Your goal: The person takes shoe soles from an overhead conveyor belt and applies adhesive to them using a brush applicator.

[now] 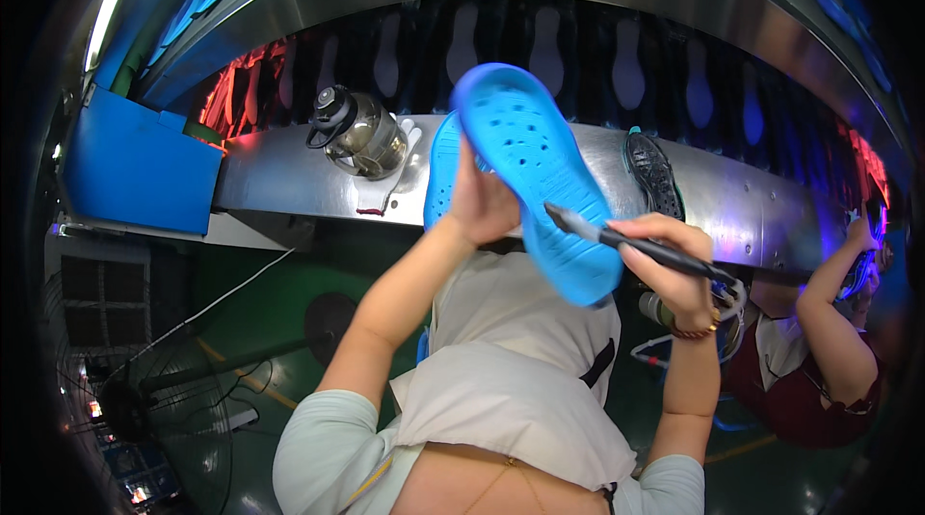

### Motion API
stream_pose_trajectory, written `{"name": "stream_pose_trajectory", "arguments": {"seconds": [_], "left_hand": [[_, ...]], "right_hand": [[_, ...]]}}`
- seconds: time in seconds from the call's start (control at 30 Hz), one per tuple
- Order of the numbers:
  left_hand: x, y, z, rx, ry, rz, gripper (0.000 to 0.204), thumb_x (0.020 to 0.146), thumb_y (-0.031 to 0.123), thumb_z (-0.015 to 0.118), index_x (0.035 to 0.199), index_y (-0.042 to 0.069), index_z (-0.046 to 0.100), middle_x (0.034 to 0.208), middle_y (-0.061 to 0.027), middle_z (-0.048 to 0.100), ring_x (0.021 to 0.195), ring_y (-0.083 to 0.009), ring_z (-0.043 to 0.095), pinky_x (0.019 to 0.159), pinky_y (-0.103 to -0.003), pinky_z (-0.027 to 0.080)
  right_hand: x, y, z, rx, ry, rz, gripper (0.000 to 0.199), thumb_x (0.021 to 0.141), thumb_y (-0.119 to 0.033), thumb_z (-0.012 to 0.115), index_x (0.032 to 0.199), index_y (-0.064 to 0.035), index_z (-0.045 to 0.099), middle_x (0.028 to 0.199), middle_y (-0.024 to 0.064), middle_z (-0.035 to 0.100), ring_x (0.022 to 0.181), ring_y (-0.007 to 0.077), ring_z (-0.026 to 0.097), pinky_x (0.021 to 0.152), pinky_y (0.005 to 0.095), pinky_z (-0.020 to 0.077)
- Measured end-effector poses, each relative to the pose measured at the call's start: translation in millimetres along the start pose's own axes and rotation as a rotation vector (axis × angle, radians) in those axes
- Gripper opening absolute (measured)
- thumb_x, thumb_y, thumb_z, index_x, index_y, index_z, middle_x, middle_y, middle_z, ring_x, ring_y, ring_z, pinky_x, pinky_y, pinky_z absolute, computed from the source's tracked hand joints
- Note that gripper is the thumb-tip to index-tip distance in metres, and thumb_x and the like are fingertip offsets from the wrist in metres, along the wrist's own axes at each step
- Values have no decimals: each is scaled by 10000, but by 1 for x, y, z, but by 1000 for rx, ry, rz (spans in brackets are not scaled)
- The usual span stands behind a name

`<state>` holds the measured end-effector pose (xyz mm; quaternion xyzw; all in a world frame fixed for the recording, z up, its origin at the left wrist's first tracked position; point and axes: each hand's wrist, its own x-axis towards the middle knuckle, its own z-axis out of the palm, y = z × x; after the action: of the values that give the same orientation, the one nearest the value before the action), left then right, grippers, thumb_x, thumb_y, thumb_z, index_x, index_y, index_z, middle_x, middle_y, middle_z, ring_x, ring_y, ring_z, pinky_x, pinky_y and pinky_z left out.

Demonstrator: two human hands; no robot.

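Item: one blue perforated foam clog (pixel 540 178), held sole-up at chest height in the left hand (pixel 482 207). The left fingers were wrapped round the clog's near edge, thumb side pressed against the sole; the grip was firm and closed.

Tool: a dark, slender pen-like tool (pixel 631 243) with a pale tip, held in the right hand (pixel 670 269). The right fingers were pressed together round its shaft in a writing grip, the tip resting on or just above the sole near its heel end; contact could not be told for certain.

Second clog (pixel 443 173), same blue, lay behind the first on the steel counter (pixel 279 178), partly hidden by the raised one.

Also on the counter: a clear lidded jug (pixel 361 134) on a white insole-shaped piece (pixel 381 189), and a dark shoe sole (pixel 653 173) to the right. A blue bin (pixel 135 168) stood at the far left. A row of pale sole shapes (pixel 549 48) ran along the conveyor behind. A co-worker's arm (pixel 829 293) showed at the right edge.

Progress, as judged: work on the raised clog's sole was under way, not visibly complete; no finished mark could be made out. The second clog appeared untouched.
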<state>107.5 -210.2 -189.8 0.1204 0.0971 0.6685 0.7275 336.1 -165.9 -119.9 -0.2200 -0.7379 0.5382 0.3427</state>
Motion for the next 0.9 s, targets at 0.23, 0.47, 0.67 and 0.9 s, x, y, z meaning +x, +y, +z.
{"name": "stream_pose_trajectory", "arguments": {"seconds": [0.23, 0.47, 0.67, 0.9], "left_hand": [[8, -36, -4, 142, 215, -74, 831, 801, 682, 125, 1253, 26, 362, 1163, -186, 482, 1077, -292, 480, 928, -431, 382], [-2, -16, -3, 88, 162, 26, 843, 781, 704, 137, 1267, 49, 348, 1172, -180, 471, 1077, -305, 469, 920, -469, 381], [5, -17, 25, 199, 37, 137, 848, 775, 711, 121, 1259, 52, 345, 1139, -181, 485, 1043, -303, 484, 899, -472, 394], [0, 6, 46, 205, 149, 249, 861, 767, 719, 176, 1255, 28, 340, 1124, -182, 488, 1036, -310, 485, 891, -445, 412]], "right_hand": [[5, 31, 28, -266, -2, -101, 161, 700, -16, 631, 860, 0, 622, 774, 95, 633, 646, 116, 575, 572, 229, 446], [-5, -4, 19, -151, -287, -194, 154, 679, -21, 640, 832, -12, 629, 784, 98, 638, 671, 178, 605, 618, 268, 466], [6, -7, 32, -160, -130, -284, 184, 660, -18, 665, 842, -14, 640, 754, 106, 637, 689, 191, 617, 636, 261, 477], [-10, 7, 15, -92, -71, -94, 224, 664, -9, 658, 886, -26, 643, 841, 100, 647, 735, 184, 609, 697, 278, 456]]}}
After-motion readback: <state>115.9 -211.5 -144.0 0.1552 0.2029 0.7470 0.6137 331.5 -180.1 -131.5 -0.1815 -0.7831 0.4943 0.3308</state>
